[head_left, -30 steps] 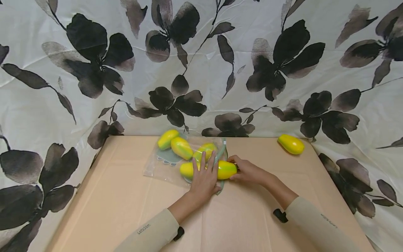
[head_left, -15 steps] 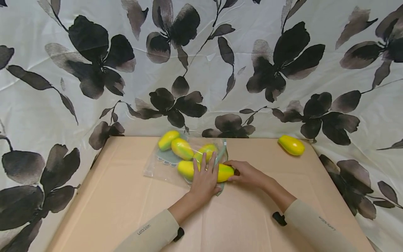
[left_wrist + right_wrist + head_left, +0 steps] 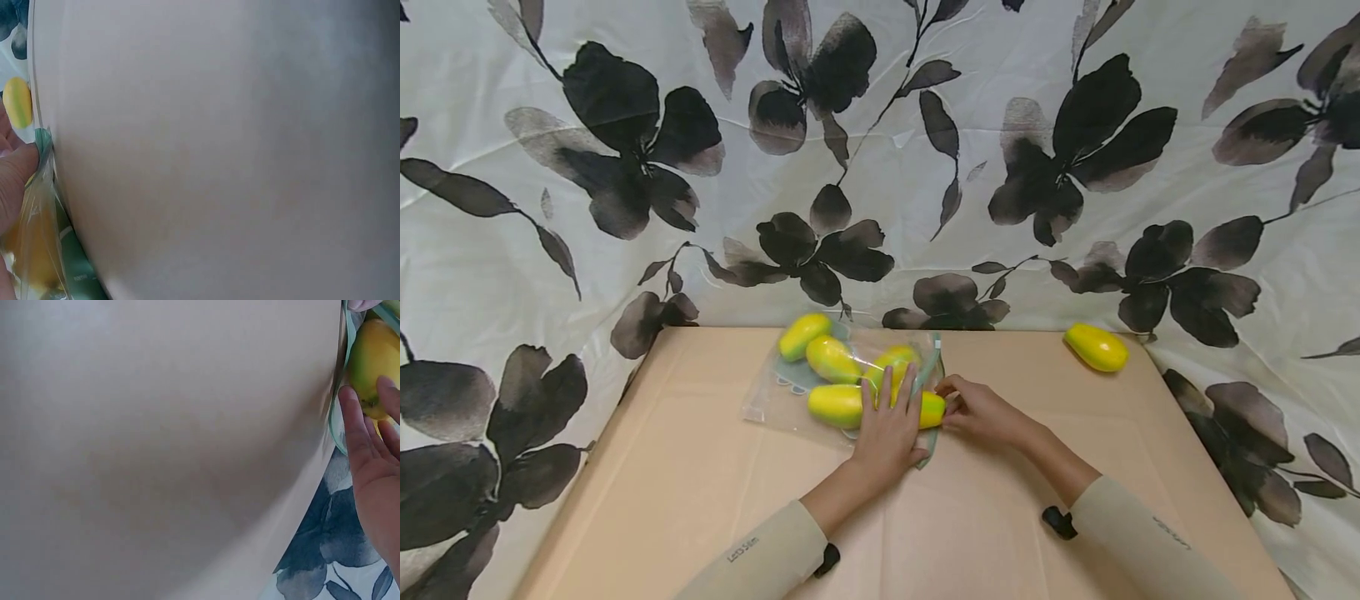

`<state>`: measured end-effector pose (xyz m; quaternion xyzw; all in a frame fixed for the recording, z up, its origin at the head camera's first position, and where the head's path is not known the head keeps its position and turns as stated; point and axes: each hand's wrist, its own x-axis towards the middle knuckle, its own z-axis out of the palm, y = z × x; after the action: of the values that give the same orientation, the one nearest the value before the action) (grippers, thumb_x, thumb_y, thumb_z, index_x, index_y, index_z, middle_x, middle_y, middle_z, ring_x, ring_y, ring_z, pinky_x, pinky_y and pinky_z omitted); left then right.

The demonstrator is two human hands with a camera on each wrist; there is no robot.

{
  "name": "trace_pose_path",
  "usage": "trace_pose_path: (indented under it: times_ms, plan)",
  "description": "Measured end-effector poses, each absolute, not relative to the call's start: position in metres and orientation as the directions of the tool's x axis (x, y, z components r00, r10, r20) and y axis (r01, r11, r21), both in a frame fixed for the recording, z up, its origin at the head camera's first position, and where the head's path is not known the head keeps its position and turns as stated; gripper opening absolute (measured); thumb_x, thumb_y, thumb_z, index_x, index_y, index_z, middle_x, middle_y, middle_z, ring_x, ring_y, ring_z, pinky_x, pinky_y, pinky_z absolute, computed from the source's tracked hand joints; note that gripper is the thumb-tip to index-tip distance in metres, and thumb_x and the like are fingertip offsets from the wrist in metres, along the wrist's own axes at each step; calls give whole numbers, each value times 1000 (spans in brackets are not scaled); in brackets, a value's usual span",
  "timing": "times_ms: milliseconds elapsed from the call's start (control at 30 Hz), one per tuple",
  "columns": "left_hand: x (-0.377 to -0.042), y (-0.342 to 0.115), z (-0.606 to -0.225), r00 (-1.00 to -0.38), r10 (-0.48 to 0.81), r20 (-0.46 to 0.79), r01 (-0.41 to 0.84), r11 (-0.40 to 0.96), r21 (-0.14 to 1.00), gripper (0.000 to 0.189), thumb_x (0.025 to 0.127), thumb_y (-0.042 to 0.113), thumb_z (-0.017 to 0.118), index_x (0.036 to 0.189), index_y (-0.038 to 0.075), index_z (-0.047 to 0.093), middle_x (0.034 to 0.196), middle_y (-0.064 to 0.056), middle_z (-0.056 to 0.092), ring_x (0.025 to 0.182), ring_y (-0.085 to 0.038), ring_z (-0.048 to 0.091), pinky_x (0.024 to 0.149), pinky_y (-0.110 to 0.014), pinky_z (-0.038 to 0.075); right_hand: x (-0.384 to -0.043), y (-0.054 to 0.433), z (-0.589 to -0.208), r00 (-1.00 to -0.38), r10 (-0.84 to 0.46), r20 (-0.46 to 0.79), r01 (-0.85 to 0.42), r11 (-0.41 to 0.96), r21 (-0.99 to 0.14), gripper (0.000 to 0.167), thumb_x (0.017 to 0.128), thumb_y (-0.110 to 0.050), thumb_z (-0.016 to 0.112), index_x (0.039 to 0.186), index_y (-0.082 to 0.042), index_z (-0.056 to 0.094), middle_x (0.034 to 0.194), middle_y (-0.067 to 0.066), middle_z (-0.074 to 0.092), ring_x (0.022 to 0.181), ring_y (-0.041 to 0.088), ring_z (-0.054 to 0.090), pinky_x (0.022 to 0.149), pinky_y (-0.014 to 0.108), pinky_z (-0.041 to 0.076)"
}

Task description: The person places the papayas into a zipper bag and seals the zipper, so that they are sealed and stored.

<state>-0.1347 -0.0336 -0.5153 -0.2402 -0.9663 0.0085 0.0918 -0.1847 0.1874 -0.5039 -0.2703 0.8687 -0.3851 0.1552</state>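
A clear zip bag (image 3: pixel 760 412) with a pale green print lies near the back of the table. Three yellow-green mangoes (image 3: pixel 832 360) are inside it. A longer mango (image 3: pixel 835 406) lies along the bag's front side, mostly within it, its right end at the mouth. My left hand (image 3: pixel 886 429) rests over this mango and the bag with fingers spread; its thumb (image 3: pixel 19 172) touches the green zip edge. My right hand (image 3: pixel 985 412) holds the mango's right end (image 3: pixel 372 369) between thumb and fingertips. The left hand hides the mango's middle.
Another mango (image 3: pixel 1096 347) lies by itself at the table's back right corner. A tan board-like surface (image 3: pixel 700 492) covers the table. Floral cloth (image 3: pixel 940 167) hangs right behind its back edge.
The right hand has moved left, and the long mango has slid left, deeper into the bag. The left hand has stayed in place.
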Motion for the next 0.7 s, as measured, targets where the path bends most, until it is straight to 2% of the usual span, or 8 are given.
trace_pose_path:
  times_ms: [100,267,533,700]
  plan:
    - [-135,-33,-516,-864,469,184,466,883,-59,115,72,71,81,161,12,36,174,-13,12,157,-47,20,116,-75,23,-186,187,-507,-814,-579,-50,-345,551,-760,43,90,-16,81,125,-6,58,114,8,69,91,11,69,81,22,58]
    - [-135,-34,-516,-861,475,184,471,880,-68,116,73,72,80,161,11,35,174,-14,11,156,-47,19,116,-76,22,-189,185,-512,-813,-583,-6,-393,556,-733,41,89,-16,82,124,-8,61,107,3,66,89,11,64,80,23,56]
    - [-135,-36,-516,-847,489,209,483,872,-81,121,72,74,79,162,9,32,174,-14,13,157,-49,15,115,-77,23,-190,172,-515,-831,-553,-59,-307,544,-781,41,86,-14,83,119,-4,59,98,2,67,87,11,63,78,22,56]
    - [-135,-37,-517,-841,497,213,492,867,-81,120,73,74,79,162,10,32,174,-15,13,157,-50,13,115,-77,22,-188,167,-517,-849,-526,-51,-291,545,-786,42,85,-16,85,114,-7,57,96,1,68,85,11,64,76,21,57]
